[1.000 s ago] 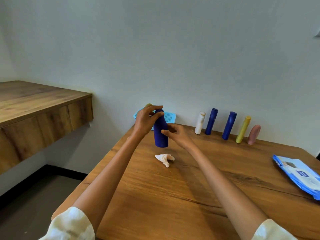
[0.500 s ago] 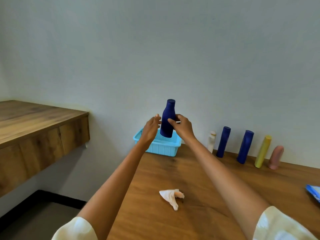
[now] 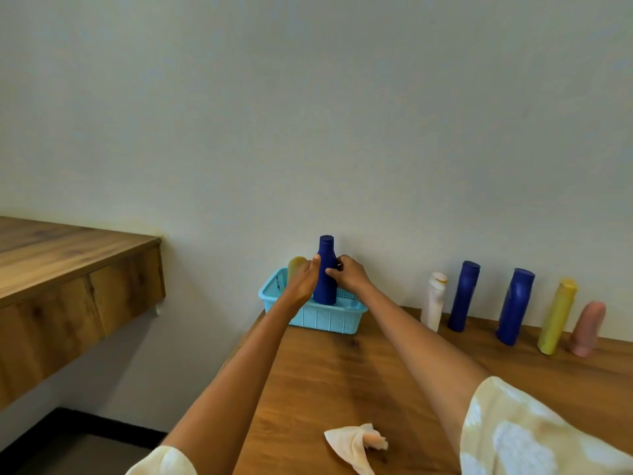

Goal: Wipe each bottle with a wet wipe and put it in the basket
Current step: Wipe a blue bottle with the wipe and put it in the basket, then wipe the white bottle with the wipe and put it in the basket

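Lowered into the basket (image 3: 320, 318), the blue bottle (image 3: 325, 272) stands between both hands.

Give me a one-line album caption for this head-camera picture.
Both hands, left and right, lower a dark blue bottle upright into a light blue basket.
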